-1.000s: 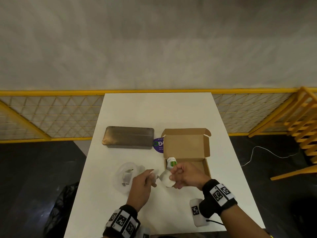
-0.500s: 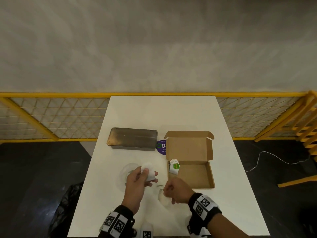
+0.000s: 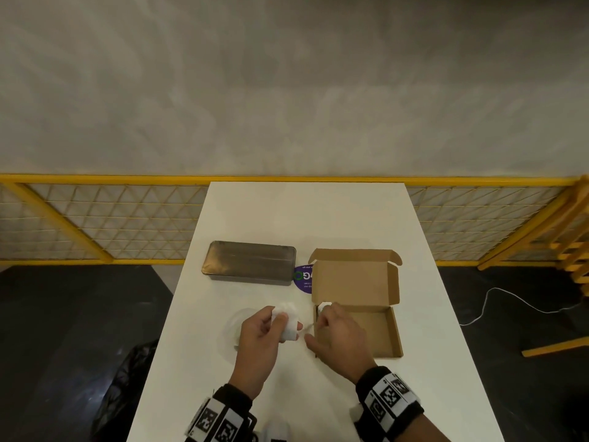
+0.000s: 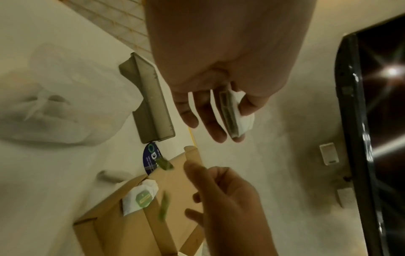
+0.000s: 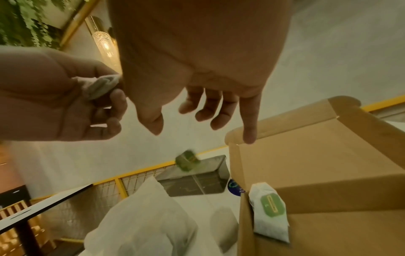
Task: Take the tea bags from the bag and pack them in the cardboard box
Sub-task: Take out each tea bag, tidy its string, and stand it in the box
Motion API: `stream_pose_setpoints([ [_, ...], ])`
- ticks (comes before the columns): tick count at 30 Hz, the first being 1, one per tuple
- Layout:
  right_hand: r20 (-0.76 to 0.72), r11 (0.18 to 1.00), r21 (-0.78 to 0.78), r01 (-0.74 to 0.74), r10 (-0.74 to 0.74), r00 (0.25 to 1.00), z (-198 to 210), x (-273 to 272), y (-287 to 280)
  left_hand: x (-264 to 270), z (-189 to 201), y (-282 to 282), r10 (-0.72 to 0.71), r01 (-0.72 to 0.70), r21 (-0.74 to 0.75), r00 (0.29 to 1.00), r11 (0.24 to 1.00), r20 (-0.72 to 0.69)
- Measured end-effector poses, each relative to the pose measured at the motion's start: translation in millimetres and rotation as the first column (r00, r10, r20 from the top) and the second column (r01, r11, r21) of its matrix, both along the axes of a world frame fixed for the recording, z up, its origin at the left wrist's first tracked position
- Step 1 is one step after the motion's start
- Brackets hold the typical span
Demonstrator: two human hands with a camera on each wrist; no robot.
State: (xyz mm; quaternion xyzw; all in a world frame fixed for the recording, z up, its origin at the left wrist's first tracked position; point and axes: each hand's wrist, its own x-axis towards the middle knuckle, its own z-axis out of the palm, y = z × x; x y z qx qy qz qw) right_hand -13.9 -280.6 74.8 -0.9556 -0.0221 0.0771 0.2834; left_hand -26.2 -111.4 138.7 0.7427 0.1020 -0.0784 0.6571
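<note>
My left hand (image 3: 284, 327) grips a small bunch of white tea bags (image 3: 286, 315) above the table, left of the cardboard box (image 3: 379, 333). They show edge-on in the left wrist view, tea bags (image 4: 232, 112). A green tag (image 5: 187, 160) dangles blurred below the hands. My right hand (image 3: 323, 317) hovers at the box's near left wall, with its fingers (image 5: 248, 128) spread and holding nothing. The box lies open with its lid up. One tea bag with a green label (image 5: 269, 211) leans in its far left corner. The clear plastic bag (image 3: 236, 327) lies on the table under my left hand.
A grey metal tin (image 3: 251, 263) lies behind the hands, with a purple round sticker (image 3: 302, 279) between it and the box. The white table (image 3: 306, 212) has yellow mesh fencing (image 3: 95, 218) behind it. A black bag (image 3: 127, 378) sits on the floor at left.
My right hand has let go and moved forward from the table's front to the box's left wall, its fingers now spread. My left hand still grips the tea bags.
</note>
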Motion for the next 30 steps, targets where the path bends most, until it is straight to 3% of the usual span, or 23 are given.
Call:
stream_pose_setpoints([
  [6,0.062,0.953,0.265,-0.15,0.138,0.988,-3.8,-2.3,9.0,2.3,6.1,-2.7,0.016,-0.017,-0.056,1.0,0.998,-0.017],
  [11,0.051,0.947,0.308,-0.097,0.085,0.995,-7.9,-6.3,12.6,4.3,15.1,3.8,0.006,-0.009,-0.111,1.0,0.994,-0.029],
  [15,-0.068,0.837,0.538,-0.101,0.163,0.984,6.5,-9.6,23.5,4.6,18.4,9.1,-0.016,0.011,-0.161,0.999,0.987,-0.034],
  [18,-0.054,0.82,0.557,-0.131,0.193,0.98,6.4,-11.6,28.8,6.5,25.7,11.0,-0.012,0.003,-0.233,0.999,0.973,-0.035],
  [24,-0.125,0.804,0.593,-0.038,0.138,0.982,8.8,-13.6,15.1,12.4,28.6,18.2,0.102,-0.102,-0.211,0.995,0.972,-0.012],
  [28,-0.007,0.822,0.564,-0.085,0.108,0.994,2.3,-12.9,4.1,13.4,33.5,22.2,0.154,-0.15,-0.236,0.988,0.96,-0.002],
  [30,-0.055,0.826,0.561,-0.054,0.103,0.993,-4.6,-12.9,-0.1,13.7,38.2,23.2,0.15,-0.143,-0.243,0.989,0.959,0.012],
])
